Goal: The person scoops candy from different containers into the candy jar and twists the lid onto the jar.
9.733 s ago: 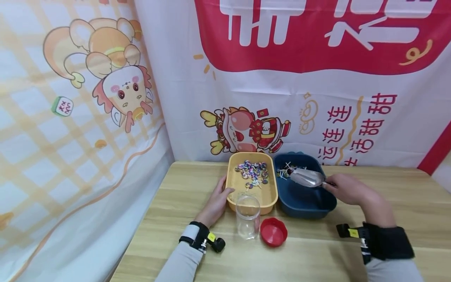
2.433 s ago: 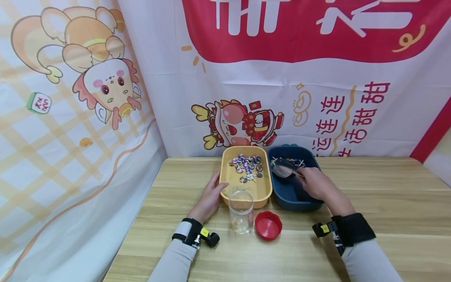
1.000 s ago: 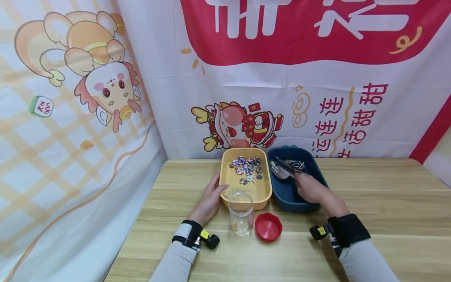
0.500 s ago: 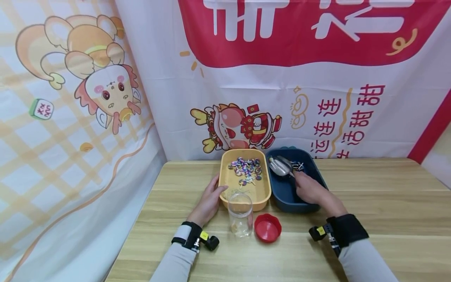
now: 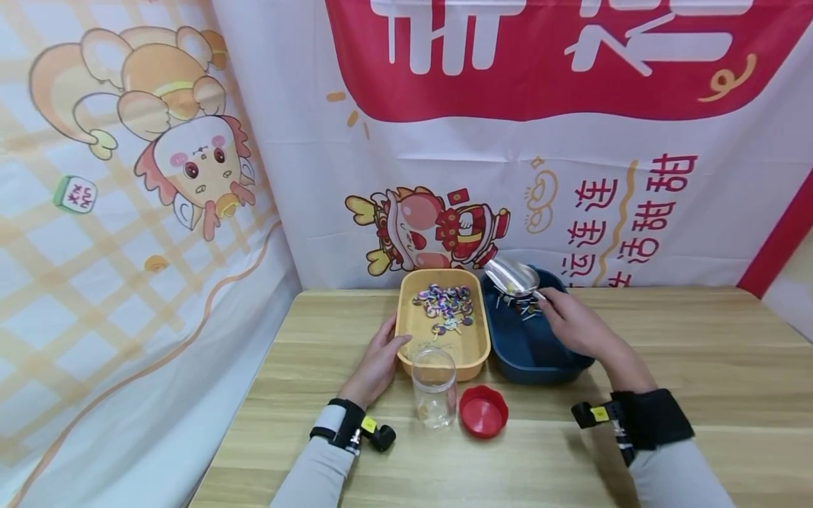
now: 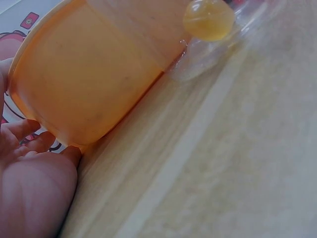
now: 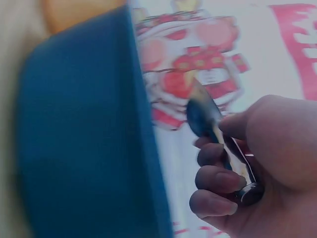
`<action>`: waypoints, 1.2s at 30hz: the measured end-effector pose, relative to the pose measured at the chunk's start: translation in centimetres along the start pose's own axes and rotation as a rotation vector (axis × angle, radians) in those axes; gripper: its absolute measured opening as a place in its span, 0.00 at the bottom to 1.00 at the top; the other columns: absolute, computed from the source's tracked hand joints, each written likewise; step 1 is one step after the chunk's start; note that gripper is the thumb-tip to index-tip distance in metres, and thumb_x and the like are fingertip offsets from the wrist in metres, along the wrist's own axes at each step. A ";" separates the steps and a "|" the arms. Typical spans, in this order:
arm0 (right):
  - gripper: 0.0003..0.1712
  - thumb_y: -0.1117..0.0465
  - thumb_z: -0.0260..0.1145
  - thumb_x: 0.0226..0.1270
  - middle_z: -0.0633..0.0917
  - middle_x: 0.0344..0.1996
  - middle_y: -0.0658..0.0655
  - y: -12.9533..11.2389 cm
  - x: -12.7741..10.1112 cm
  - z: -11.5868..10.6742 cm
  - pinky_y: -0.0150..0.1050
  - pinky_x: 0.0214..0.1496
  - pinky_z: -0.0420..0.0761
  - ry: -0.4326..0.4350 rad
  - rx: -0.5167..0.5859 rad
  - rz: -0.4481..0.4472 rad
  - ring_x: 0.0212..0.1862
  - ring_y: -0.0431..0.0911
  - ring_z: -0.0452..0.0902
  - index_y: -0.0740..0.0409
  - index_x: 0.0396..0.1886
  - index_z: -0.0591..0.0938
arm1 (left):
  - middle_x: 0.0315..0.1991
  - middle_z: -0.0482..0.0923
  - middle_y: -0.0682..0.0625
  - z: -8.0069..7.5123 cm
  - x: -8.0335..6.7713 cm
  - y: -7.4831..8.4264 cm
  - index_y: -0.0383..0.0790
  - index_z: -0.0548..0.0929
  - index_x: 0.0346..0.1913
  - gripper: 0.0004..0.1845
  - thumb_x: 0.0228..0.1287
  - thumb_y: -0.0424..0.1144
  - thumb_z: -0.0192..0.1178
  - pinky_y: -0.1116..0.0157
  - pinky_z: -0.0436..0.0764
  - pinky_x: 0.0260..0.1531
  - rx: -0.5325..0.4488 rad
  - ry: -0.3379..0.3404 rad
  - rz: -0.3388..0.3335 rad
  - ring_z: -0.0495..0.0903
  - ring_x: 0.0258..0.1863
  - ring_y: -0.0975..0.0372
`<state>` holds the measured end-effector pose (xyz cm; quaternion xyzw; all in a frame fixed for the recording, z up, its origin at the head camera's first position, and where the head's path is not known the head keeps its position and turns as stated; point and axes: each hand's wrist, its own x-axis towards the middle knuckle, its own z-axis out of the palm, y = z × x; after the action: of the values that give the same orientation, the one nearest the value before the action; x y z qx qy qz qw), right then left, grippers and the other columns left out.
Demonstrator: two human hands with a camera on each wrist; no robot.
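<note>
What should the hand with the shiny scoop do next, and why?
Probably carry the scoop left and tip it over the yellow tub. The right hand grips its handle and holds it raised above the far end of the blue tub, where only a few candies lie, while most sit in the yellow tub, which the left hand touches.

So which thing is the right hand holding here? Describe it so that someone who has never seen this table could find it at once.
On the wooden table two tubs stand side by side against the banner, a yellow tub and a blue tub to its right. Over the far end of the blue one, the right hand grips a metal scoop by its handle. It is the only shiny silver thing there.
</note>
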<state>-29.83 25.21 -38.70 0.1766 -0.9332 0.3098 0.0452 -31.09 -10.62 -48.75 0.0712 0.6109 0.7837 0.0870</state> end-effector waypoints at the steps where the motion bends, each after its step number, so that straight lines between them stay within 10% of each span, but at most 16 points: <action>1: 0.20 0.60 0.47 0.85 0.79 0.36 0.60 -0.4 -0.3 -0.6 0.42 0.36 0.74 0.004 0.000 -0.008 0.36 0.50 0.73 0.71 0.59 0.76 | 0.84 0.41 0.45 0.0 0.0 0.0 0.44 0.49 0.83 0.38 0.76 0.32 0.51 0.56 0.55 0.79 0.004 0.000 -0.006 0.46 0.82 0.52; 15: 0.11 0.62 0.62 0.77 0.72 0.20 0.47 -5.9 -5.1 -7.3 0.34 0.21 0.68 0.018 0.044 -0.268 0.22 0.42 0.69 0.56 0.51 0.87 | 0.84 0.40 0.43 0.2 0.4 0.3 0.40 0.46 0.83 0.39 0.76 0.30 0.50 0.55 0.57 0.78 -0.002 -0.020 0.025 0.47 0.81 0.51; 28: 0.12 0.54 0.66 0.75 0.81 0.23 0.39 -8.8 -6.5 -7.1 0.31 0.23 0.71 -0.265 0.036 -0.259 0.23 0.38 0.74 0.50 0.51 0.90 | 0.84 0.40 0.44 0.1 0.1 0.2 0.43 0.47 0.83 0.39 0.76 0.31 0.51 0.57 0.58 0.78 0.012 0.000 -0.001 0.48 0.81 0.52; 36: 0.14 0.52 0.66 0.75 0.83 0.27 0.38 -9.1 -6.5 -7.0 0.31 0.25 0.74 -0.288 0.017 -0.252 0.27 0.37 0.77 0.50 0.51 0.90 | 0.84 0.40 0.43 0.2 0.1 0.4 0.43 0.46 0.83 0.39 0.76 0.32 0.51 0.57 0.58 0.78 0.011 0.004 -0.010 0.48 0.81 0.51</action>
<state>-20.64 24.56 -29.18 0.3347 -0.8979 0.2812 -0.0518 -31.19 -10.54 -48.36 0.0671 0.6157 0.7800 0.0894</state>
